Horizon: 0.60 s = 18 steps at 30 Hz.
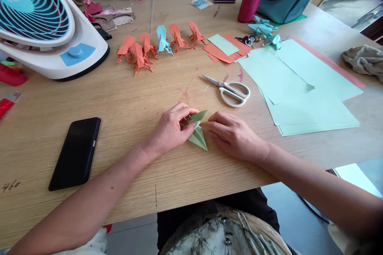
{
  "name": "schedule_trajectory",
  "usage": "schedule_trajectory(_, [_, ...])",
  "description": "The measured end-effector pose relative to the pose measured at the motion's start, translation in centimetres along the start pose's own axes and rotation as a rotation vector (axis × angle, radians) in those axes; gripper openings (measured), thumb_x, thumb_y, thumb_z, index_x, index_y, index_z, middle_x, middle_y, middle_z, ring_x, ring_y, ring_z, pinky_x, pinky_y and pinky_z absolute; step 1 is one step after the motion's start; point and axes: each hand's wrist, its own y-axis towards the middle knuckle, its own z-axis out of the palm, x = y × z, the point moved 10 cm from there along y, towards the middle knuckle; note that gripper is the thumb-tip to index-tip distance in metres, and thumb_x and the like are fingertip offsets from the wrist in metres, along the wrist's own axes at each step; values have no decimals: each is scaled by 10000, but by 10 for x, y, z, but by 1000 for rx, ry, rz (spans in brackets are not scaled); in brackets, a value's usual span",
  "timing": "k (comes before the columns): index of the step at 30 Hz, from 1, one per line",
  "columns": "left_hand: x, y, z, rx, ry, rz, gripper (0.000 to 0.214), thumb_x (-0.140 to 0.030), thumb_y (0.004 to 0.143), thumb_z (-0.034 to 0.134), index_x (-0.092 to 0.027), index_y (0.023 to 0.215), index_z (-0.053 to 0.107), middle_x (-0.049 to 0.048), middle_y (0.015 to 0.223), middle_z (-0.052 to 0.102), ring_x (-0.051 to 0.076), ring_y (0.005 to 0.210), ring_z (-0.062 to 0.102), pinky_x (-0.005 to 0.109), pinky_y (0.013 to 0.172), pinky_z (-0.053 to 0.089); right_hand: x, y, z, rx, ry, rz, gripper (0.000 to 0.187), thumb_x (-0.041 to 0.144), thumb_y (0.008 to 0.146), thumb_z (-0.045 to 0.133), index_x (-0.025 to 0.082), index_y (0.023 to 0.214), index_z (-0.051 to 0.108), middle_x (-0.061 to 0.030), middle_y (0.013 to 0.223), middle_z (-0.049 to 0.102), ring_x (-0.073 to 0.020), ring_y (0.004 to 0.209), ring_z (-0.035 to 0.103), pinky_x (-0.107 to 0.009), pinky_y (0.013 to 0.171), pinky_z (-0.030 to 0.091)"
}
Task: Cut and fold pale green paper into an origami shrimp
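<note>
A small green folded paper piece [198, 134] lies on the wooden table [128, 107] in front of me. My left hand [172, 129] pinches its upper flap with curled fingers. My right hand [231, 133] presses on the paper's right side, fingers bent together against it. Both hands touch the same piece. Part of the paper is hidden under my fingers.
White-handled scissors [231, 91] lie just beyond my hands. Pale green sheets [299, 91] are stacked at right, orange sheets [226, 49] behind. Several orange and one blue folded figures [155, 45] stand in a row. A black phone [76, 152] lies at left, a fan [44, 23] at far left.
</note>
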Motion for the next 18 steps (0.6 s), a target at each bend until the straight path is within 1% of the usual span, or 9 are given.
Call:
schedule_trajectory(4, [0, -4, 0, 2, -4, 7, 219, -41, 818, 624, -169, 991, 666, 25, 953, 643, 105, 750, 588, 226, 681, 496, 2, 4, 6, 50, -52, -32, 296, 124, 960, 431, 124, 1165, 645, -131, 981, 619, -224, 889, 571, -384, 785, 510])
schedule_trajectory(8, [-6, -6, 4, 38, 46, 62, 268, -2, 818, 595, -179, 1007, 663, 25, 975, 641, 116, 797, 591, 230, 686, 482, 0, 4, 9, 77, -70, -33, 241, 161, 980, 434, 128, 1025, 668, -134, 986, 607, -222, 893, 547, -384, 797, 495])
schedule_trajectory(10, [-9, -6, 5, 56, 78, 83, 270, 1, 826, 583, -180, 1014, 655, 27, 982, 638, 121, 818, 592, 235, 699, 482, 0, 3, 11, 87, -71, -45, 212, 151, 969, 450, 142, 975, 662, -127, 1007, 600, -214, 891, 537, -374, 800, 486])
schedule_trajectory(12, [-11, -7, 6, 74, 101, 97, 255, -14, 836, 585, -180, 1021, 646, 31, 990, 635, 129, 844, 597, 245, 726, 488, 0, 2, 11, 93, -75, -63, 193, 134, 956, 462, 157, 981, 652, -117, 1022, 591, -206, 882, 527, -364, 799, 477])
schedule_trajectory(15, [-14, -7, 7, 103, 112, 97, 219, -79, 848, 633, -180, 1043, 635, 39, 1014, 629, 142, 874, 606, 260, 759, 500, -1, 0, 12, 106, -98, -86, 180, 127, 949, 472, 170, 988, 642, -112, 1038, 579, -199, 867, 510, -356, 799, 463])
schedule_trajectory(18, [-15, -7, 7, 120, 127, 82, 224, -98, 829, 673, -176, 1033, 629, 38, 1017, 625, 145, 873, 610, 262, 762, 506, 0, 0, 14, 132, -111, -102, 183, 114, 941, 470, 169, 961, 644, -115, 1053, 577, -197, 857, 499, -358, 802, 454])
